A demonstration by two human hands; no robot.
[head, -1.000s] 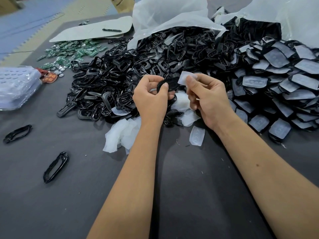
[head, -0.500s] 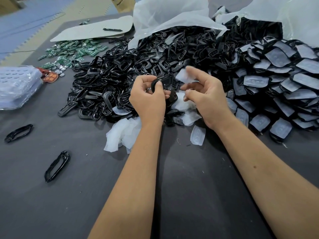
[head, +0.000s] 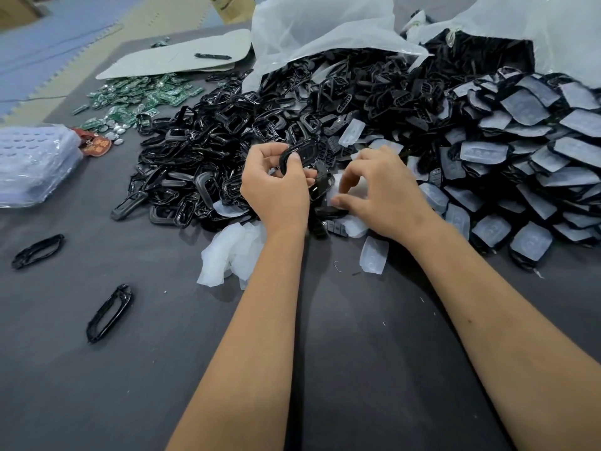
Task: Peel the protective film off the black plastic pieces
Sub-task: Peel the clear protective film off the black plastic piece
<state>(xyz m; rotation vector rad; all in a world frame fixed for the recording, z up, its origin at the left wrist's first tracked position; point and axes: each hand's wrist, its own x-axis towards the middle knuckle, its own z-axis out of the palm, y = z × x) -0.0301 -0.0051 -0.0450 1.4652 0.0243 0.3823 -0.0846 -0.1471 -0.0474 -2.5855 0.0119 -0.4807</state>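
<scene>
My left hand [head: 274,190] pinches a black oval plastic piece [head: 297,154], thumb on top; my right hand [head: 383,193] hovers with fingers loosely curled, holding nothing. No readable writing.

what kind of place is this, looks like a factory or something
Probably a small assembly or hand-finishing workshop, not a home. A big heap of identical black plastic pieces spills from white bags across a grey worktable, beside a pile of green circuit boards and film-covered pieces waiting to be peeled.
</scene>
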